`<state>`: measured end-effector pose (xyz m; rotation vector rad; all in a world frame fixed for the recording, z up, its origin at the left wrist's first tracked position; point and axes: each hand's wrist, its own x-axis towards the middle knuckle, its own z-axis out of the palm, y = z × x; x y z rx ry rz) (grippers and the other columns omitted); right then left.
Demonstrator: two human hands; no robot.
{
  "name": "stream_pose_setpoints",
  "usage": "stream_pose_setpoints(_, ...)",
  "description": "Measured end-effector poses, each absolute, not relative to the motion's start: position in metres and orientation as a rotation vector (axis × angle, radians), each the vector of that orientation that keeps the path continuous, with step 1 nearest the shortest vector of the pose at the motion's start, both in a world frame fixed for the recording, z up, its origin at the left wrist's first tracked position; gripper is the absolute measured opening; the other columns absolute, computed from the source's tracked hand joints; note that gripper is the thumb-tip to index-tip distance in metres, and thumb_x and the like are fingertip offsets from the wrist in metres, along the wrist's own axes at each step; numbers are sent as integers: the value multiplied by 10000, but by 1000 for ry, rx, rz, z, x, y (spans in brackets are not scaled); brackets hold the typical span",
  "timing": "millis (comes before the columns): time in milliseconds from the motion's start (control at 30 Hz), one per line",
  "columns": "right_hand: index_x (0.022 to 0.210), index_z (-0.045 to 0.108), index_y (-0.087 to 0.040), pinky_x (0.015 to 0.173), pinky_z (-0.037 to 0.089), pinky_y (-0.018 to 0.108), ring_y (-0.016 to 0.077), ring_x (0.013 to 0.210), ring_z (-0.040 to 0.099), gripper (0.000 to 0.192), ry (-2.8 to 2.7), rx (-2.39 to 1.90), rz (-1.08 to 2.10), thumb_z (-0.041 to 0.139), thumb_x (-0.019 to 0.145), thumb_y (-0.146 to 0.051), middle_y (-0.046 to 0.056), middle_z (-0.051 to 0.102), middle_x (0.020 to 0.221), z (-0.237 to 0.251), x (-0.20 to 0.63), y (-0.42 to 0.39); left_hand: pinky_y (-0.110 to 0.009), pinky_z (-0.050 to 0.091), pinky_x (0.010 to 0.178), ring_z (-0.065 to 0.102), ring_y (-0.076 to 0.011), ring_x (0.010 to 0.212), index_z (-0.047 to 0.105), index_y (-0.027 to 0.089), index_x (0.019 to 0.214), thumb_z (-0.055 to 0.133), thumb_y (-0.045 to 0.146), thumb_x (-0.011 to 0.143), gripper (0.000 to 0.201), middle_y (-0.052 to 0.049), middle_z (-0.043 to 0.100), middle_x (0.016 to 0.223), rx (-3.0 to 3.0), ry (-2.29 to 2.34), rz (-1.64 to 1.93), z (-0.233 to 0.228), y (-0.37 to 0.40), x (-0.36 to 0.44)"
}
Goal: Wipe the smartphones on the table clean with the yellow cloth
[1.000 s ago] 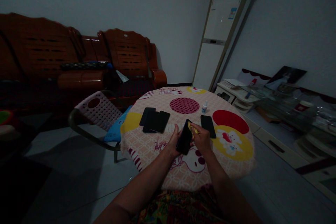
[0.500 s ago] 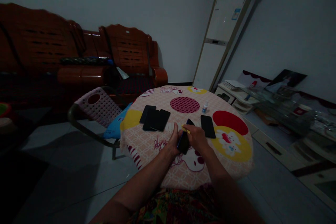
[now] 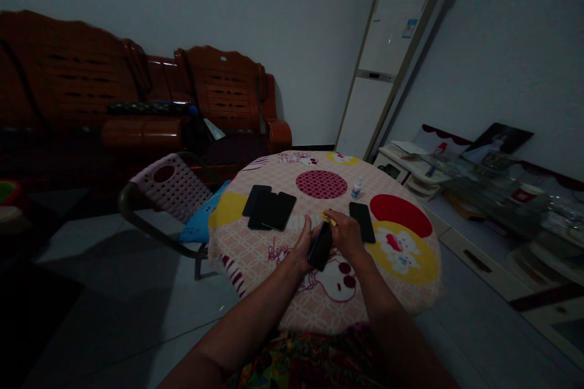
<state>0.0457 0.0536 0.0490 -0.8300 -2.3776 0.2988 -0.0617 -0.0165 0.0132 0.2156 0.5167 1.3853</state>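
My left hand (image 3: 305,248) grips a dark smartphone (image 3: 321,248) along its left side, thumb pointing up, above the near part of the table. In my right hand (image 3: 345,233) a small yellow cloth (image 3: 328,217) is pinched against the phone's upper end. Several more phones lie on the tablecloth: a black phone (image 3: 362,222) to the right of my right hand, and a group of overlapping dark phones (image 3: 279,211) to the left. A small clear bottle with a blue and white label (image 3: 356,187) stands beyond the right-hand phone.
A patterned cloth covers the round table (image 3: 301,310). At its left is a woven chair (image 3: 176,188) with a blue cushion (image 3: 201,223). Wooden sofas (image 3: 223,88) line the wall behind. A tall white air conditioner (image 3: 383,61) stands in the corner, and a cluttered cabinet (image 3: 474,249) runs along the right.
My right hand has slid the yellow cloth slightly rightward and up to the phone's top end. The phone has tilted a little in my left hand.
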Motion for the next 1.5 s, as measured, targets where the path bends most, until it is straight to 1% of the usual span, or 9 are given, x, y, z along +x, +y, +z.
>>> stream_pose_setpoints(67, 1165, 643, -186, 931, 480, 307, 200, 1037, 645, 419, -2346, -877, 276, 441, 813, -79, 83, 698, 1119, 51, 42, 57, -284, 526, 560, 654, -182, 600, 623, 177, 1148, 334, 686, 876, 645, -93, 690, 798, 213, 501, 1380, 13, -17, -62)
stream_pose_setpoints(133, 1164, 641, -192, 939, 475, 304, 199, 1040, 644, 415, -2342, -888, 277, 448, 814, -83, 80, 701, 1109, 51, 41, 54, -286, 526, 562, 654, -186, 603, 621, 169, 1163, 338, 686, 875, 656, -99, 691, 799, 198, 489, 1378, 13, -17, -63)
stream_pose_setpoints(267, 1152, 646, -221, 928, 479, 290, 189, 1014, 655, 388, -2414, -833, 341, 459, 833, -103, 59, 713, 1081, 49, 44, 35, -309, 535, 629, 681, -225, 687, 654, 118, 1048, 328, 720, 855, 712, -119, 696, 794, 144, 465, 1376, 11, -16, -64)
stream_pose_setpoints(400, 1155, 648, -209, 916, 476, 286, 200, 1011, 656, 388, -2502, -776, 387, 466, 831, -95, 79, 706, 1102, 46, 50, 14, -356, 533, 689, 685, -269, 731, 660, 77, 940, 282, 777, 821, 805, -153, 691, 762, 131, 417, 1314, 8, -15, -67)
stream_pose_setpoints(733, 1189, 632, -213, 915, 476, 297, 193, 1012, 654, 407, -2660, -588, 451, 463, 841, -87, 70, 700, 1131, 44, 64, -17, -360, 528, 685, 685, -273, 764, 641, 92, 1148, 284, 768, 827, 829, -166, 704, 891, 141, 482, 1370, 12, -19, -69)
stream_pose_setpoints(1000, 1203, 630, -202, 891, 484, 299, 199, 995, 656, 399, -2552, -671, 474, 440, 863, -115, 81, 703, 1111, 42, 60, -3, -348, 530, 670, 682, -264, 726, 644, 66, 1122, 305, 758, 831, 824, -164, 703, 839, 145, 416, 1373, 17, -18, -66)
stream_pose_setpoints(1200, 1193, 641, -228, 927, 477, 304, 187, 1037, 649, 410, -2657, -508, 575, 466, 845, -101, 48, 696, 1155, 41, 66, -12, -352, 522, 687, 684, -268, 743, 642, 79, 1136, 304, 757, 834, 815, -162, 706, 863, 124, 457, 1375, 16, -21, -66)
stream_pose_setpoints(1400, 1199, 642, -213, 906, 486, 296, 194, 1017, 656, 420, -2558, -655, 530, 464, 836, -99, 67, 698, 1143, 48, 59, 4, -328, 505, 603, 649, -240, 592, 667, 68, 1015, 309, 745, 843, 785, -108, 658, 634, 127, 445, 1357, 11, -16, -69)
stream_pose_setpoints(1500, 1184, 652, -225, 919, 478, 305, 191, 1014, 659, 417, -2597, -585, 532, 469, 833, -94, 55, 701, 1144, 48, 59, -1, -333, 511, 622, 672, -259, 670, 662, 71, 1053, 315, 754, 835, 797, -136, 694, 743, 133, 436, 1362, 13, -18, -69)
